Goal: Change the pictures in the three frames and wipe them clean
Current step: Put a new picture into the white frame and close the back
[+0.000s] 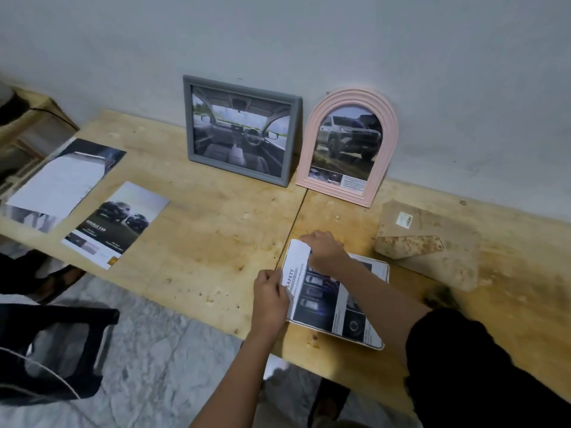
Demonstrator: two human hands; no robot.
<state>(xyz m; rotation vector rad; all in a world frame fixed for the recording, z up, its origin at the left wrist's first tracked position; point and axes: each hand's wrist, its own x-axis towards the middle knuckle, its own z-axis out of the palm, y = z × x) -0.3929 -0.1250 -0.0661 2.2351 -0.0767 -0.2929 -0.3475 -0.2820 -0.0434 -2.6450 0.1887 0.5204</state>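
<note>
Left hand [270, 299] pinches left edge of brochure page [313, 293]; right hand [324, 251] grips its far corner; white frame [384, 268] flat beneath.

The printed sheet [327, 293] carries the word "SAFETY" in bold capitals along its white left margin; the smaller line beside it is too blurred to read. The brochure [115, 225] on the desk [200, 217] reads, as far as can be made out, "DOUBLE CAB". The barcode sticker [404, 219] on the cardboard package [438, 242] and the caption block in the pink arched frame [312, 143] are illegible.
</note>
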